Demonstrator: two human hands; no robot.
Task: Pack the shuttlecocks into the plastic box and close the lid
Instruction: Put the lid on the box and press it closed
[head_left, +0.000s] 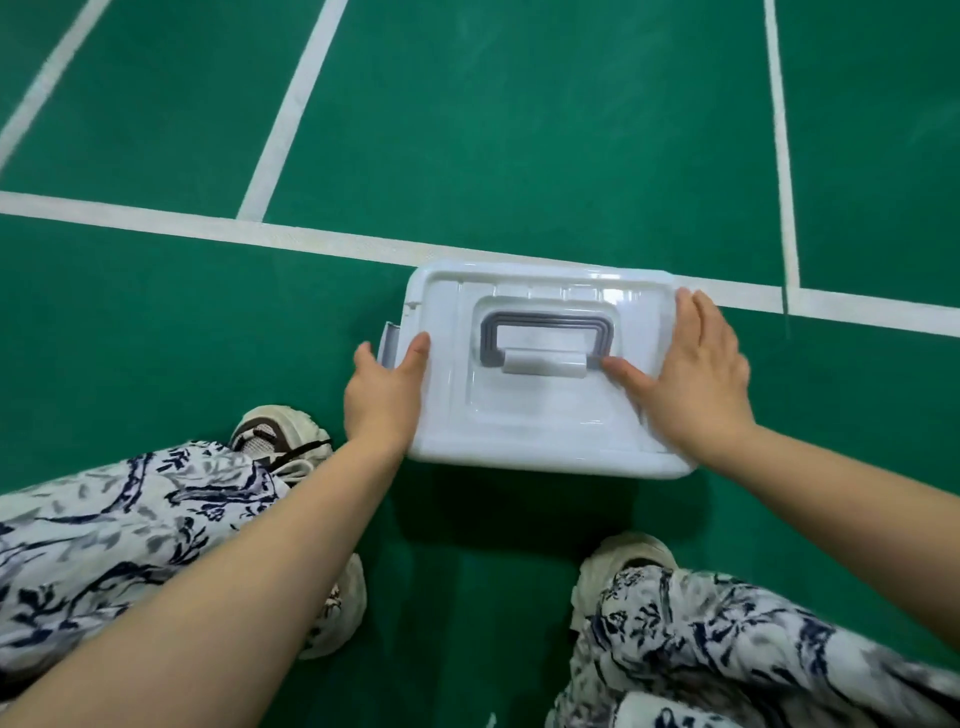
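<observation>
A white plastic box (519, 461) sits on the green court floor (519, 130), its far edge lying over a white painted line (208, 224) that runs across the floor. Other white lines branch away from that one toward the top of the view. The lid (545, 415) lies on top of the box and covers it, so what is inside cannot be seen. The lid is glossy moulded white plastic with a recessed panel in the middle. In that recess a grey handle (545, 318) lies folded flat, with a white sleeve around its near bar.

The left hand (384, 395) grips the left edge of the lid: the thumb lies on the top surface and the other fingers bend down over the side, just beside a small latch flap (388, 345) that stands out from the box's left end. The right hand (696, 379) lies flat on the right part of the lid, fingers straight and close together and pointing away from the person, the thumb spread out toward the handle's right end and touching it.

Both bare forearms reach in from the bottom corners. Below them are loose white trousers (104, 545) with a dark blue leaf print, and a pale shoe (280, 431) near the box's left front corner, with another pale shoe (623, 561) under the right forearm.
</observation>
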